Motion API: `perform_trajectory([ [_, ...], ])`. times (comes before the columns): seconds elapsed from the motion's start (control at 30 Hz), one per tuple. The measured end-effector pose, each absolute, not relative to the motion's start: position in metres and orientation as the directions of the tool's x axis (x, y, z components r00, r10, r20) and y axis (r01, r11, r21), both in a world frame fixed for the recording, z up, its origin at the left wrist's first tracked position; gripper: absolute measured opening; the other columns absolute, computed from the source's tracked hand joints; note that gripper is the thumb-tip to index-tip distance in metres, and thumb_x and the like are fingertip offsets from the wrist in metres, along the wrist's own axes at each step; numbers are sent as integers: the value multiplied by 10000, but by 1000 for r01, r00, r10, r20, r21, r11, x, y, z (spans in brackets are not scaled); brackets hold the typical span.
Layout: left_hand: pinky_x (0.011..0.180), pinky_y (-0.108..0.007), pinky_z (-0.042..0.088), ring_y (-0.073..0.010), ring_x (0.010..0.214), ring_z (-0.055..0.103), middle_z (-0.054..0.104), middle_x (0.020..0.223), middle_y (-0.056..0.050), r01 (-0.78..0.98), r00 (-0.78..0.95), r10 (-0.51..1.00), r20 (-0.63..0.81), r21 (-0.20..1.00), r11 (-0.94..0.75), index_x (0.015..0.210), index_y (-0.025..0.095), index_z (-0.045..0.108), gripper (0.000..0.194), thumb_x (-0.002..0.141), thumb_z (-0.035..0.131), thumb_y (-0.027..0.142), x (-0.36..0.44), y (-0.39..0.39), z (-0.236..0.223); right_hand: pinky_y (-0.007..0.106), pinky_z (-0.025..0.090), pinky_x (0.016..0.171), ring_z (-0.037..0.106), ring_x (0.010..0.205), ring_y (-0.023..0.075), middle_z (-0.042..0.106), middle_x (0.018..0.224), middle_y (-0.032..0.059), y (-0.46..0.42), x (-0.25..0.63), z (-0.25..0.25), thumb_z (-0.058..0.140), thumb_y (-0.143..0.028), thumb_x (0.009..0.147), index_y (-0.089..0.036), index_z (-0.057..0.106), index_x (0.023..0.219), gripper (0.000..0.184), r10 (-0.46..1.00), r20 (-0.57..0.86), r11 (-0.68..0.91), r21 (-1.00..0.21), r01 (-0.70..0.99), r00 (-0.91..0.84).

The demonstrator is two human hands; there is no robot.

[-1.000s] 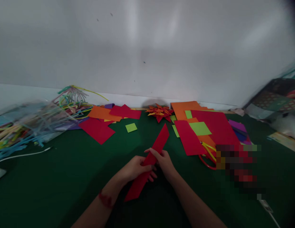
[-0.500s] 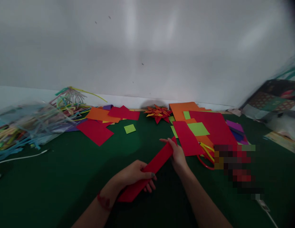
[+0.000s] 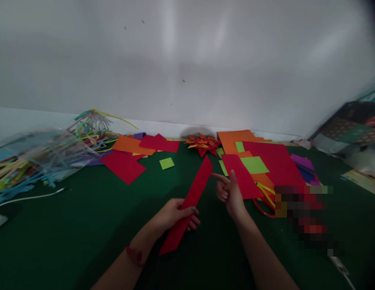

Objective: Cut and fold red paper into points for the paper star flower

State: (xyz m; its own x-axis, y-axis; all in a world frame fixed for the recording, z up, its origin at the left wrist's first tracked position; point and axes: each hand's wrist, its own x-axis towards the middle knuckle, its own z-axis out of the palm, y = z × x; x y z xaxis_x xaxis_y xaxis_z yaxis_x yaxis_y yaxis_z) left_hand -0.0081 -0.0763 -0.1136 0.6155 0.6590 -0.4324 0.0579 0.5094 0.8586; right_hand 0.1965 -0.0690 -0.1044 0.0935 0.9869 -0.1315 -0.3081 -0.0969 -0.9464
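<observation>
A long red folded paper strip (image 3: 197,187) slants upward above the green table, its upper end pointed. My left hand (image 3: 173,213) is closed around its lower half, thumb on top and fingers underneath. Beside the strip's upper end, my right hand (image 3: 232,195) has its thumb raised and index finger stretched toward the paper edge. Nothing is held in it; whether the fingertip touches the strip I cannot tell. Beyond the strip's tip sits a spiky red and orange folded-paper star (image 3: 203,144). A small lime paper square (image 3: 166,163) lies to its left.
Red paper sheets (image 3: 123,166) and an orange sheet (image 3: 133,145) lie at the left. A clear bag of colored pipe cleaners (image 3: 63,149) is farther left. On the right are a red paper stack (image 3: 274,161), yellow looped handles (image 3: 267,195) and a pixelated patch.
My right hand has let go of the strip's upper end and moved slightly right. The strip, still in my left hand, has swung more upright.
</observation>
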Motion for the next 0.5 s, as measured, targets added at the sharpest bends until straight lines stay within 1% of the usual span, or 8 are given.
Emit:
perform_trajectory([
  [0.03, 590, -287, 488, -163, 602, 638, 679, 731, -101, 54, 613, 661, -434, 857, 513, 832, 100, 586, 284, 744, 592, 370, -7, -76, -114, 197, 127, 338, 145, 353, 60, 207, 422, -95, -71, 187, -104, 344, -659, 746, -150, 617, 879, 593, 986, -162, -148, -950, -276, 31],
  [0.1, 592, -293, 488, -171, 611, 642, 682, 737, -108, 61, 628, 646, -434, 855, 516, 832, 98, 587, 277, 747, 589, 362, -6, -78, -115, 199, 100, 341, 149, 346, 50, 207, 398, -98, -77, 172, -103, 459, -610, 723, -119, 643, 827, 534, 975, -209, -218, -962, -166, -70],
  [0.13, 597, -298, 489, -177, 621, 645, 683, 746, -113, 71, 640, 633, -435, 854, 515, 836, 97, 588, 278, 751, 583, 362, -5, -79, -115, 197, 98, 350, 155, 356, 45, 221, 408, -96, -80, 166, -103, 516, -567, 712, -120, 652, 847, 487, 969, -212, -227, -967, -117, -124],
  [0.2, 606, -311, 489, -189, 639, 649, 685, 761, -121, 100, 660, 608, -441, 854, 511, 846, 98, 590, 282, 756, 573, 365, -4, -81, -116, 198, 107, 364, 184, 370, 42, 273, 419, -83, -84, 158, -103, 550, -520, 710, -129, 669, 869, 438, 966, -201, -212, -976, -53, -160],
  [0.3, 606, -313, 490, -194, 649, 652, 686, 771, -120, 127, 668, 594, -448, 855, 503, 854, 102, 591, 276, 758, 568, 360, -3, -82, -114, 204, 127, 371, 201, 376, 44, 308, 420, -71, -85, 155, -106, 520, -507, 738, -143, 684, 876, 422, 975, -172, -175, -984, -10, -140],
  [0.43, 599, -293, 489, -181, 647, 650, 685, 786, -115, 127, 683, 581, -442, 855, 502, 858, 108, 585, 270, 763, 560, 360, -8, -81, -110, 200, 127, 362, 205, 368, 45, 263, 409, -79, -81, 160, -111, 513, -507, 743, -127, 687, 867, 436, 982, -166, -164, -986, 26, -94],
  [0.5, 590, -281, 486, -178, 651, 650, 685, 811, -121, 126, 700, 564, -438, 853, 506, 866, 108, 586, 284, 764, 558, 372, -10, -80, -109, 198, 130, 355, 208, 356, 44, 248, 405, -84, -78, 166, -112, 511, -512, 743, -115, 681, 871, 450, 983, -181, -181, -983, -4, -41],
])
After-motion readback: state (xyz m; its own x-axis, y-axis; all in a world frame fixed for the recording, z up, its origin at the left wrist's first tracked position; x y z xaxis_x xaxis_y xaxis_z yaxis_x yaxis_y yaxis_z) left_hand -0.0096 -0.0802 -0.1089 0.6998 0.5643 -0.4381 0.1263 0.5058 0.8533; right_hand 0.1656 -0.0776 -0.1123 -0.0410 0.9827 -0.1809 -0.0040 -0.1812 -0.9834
